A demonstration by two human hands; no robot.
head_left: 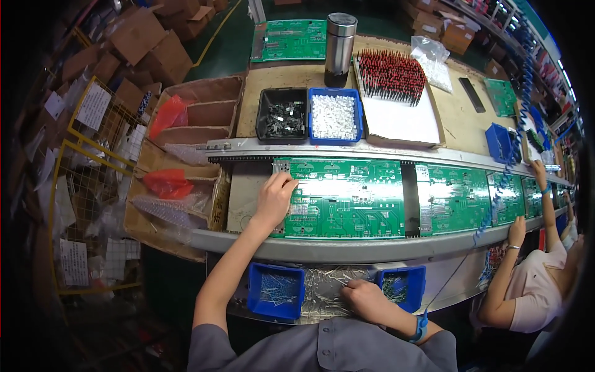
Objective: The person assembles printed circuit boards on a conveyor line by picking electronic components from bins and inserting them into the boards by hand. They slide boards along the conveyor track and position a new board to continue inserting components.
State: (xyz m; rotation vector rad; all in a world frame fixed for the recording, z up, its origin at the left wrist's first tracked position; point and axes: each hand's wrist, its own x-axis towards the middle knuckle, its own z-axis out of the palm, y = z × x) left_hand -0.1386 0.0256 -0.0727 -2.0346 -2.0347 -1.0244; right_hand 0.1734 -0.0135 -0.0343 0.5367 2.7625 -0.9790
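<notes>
Has the left hand (273, 199) at the left end of the green board (347, 214), with fingers bent and drawn close together; cannot tell whether pinching a small part or only touching the board. Has the right hand (367, 301), with a blue wristband (419, 327) behind it, low over loose parts (325, 281) with thin leads, between the left bin (274, 271) and the right bin (418, 288), both blue; fingers curled inward, and again cannot tell whether grasping any of the parts. Find the board lying flat between the back rail (347, 150) and the front rail (347, 249), to the left of other boards (455, 198). Beyond, on the table (284, 75), find a black tray (261, 121), a blue tray (334, 140) of white parts, and a steel bottle (338, 56). To the right, near the front rail, see a co-worker's hand (516, 230).
</notes>
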